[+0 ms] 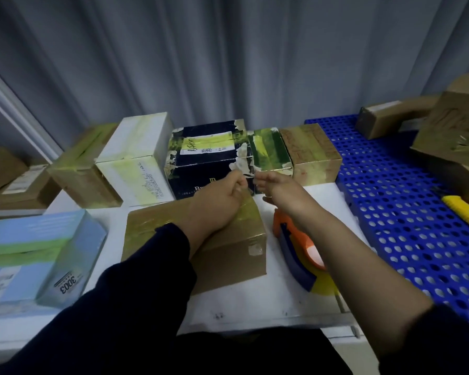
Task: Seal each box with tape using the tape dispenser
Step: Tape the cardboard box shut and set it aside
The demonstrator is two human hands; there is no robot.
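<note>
Reaching over a brown cardboard box (201,247) on the white table (255,301), the left hand (222,196) curls its fingers at the box's taped far edge; what they pinch cannot be told. The right hand (278,185) hangs just beside it, its grip too blurred to tell. The orange-and-blue tape dispenser (295,247) lies beside the box, beneath the right forearm.

Cardboard box (228,250) under left fingers (238,183): matt brown, glossy clear tape (251,209) on top. Tape dispenser (293,250) wrist-side of right fingers (264,179): smooth orange-blue plastic. Dark box (201,169) just past the fingers: glossy print, paper skin torn rough.
</note>
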